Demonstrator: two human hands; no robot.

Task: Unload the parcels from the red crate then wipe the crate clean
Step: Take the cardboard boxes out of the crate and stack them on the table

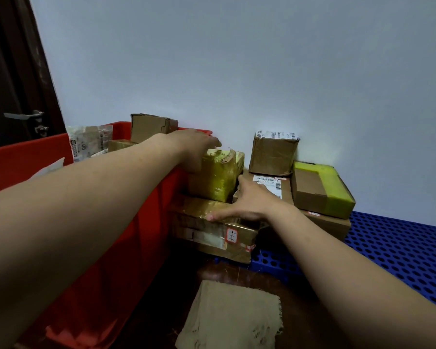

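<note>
**Unloading partway through; parcels left in the crate, wiping not begun**

Nearest, at six o'clock of the view, a tan cloth [229, 316] lies flat on the dark floor with neither hand on it, so the wiping looks not to have started. At nine o'clock from it rises the near wall of the red crate [106, 248]. At three o'clock a blue perforated pallet [400, 248] carries the parcels that are already out.

Farther in, at the centre, a flat taped parcel [212, 222] lies on the pallet's edge, just beside the crate. The right hand [251, 202] rests on it released, its fingers spread flat along the top. Its thumb is raised against the side of the yellow-taped parcel [219, 177] that stands on the flat one. The left hand [195, 149] reaches across the crate's corner and grasps the yellow-taped parcel from above, fingers curled over its top edge. This reads as one parcel being placed on the pile.

At two o'clock from the hands more unloaded parcels are stacked near the wall. A brown labelled box [272, 157] sits on a labelled carton [269, 183], and a yellow-and-brown box [322, 190] touches them both.

Farthest, at eleven o'clock, the crate holds a brown box [151, 127], a smaller box [118, 145] and a clear-bagged parcel [88, 142]. Whatever lies lower is hidden, so the count left cannot be told.
</note>
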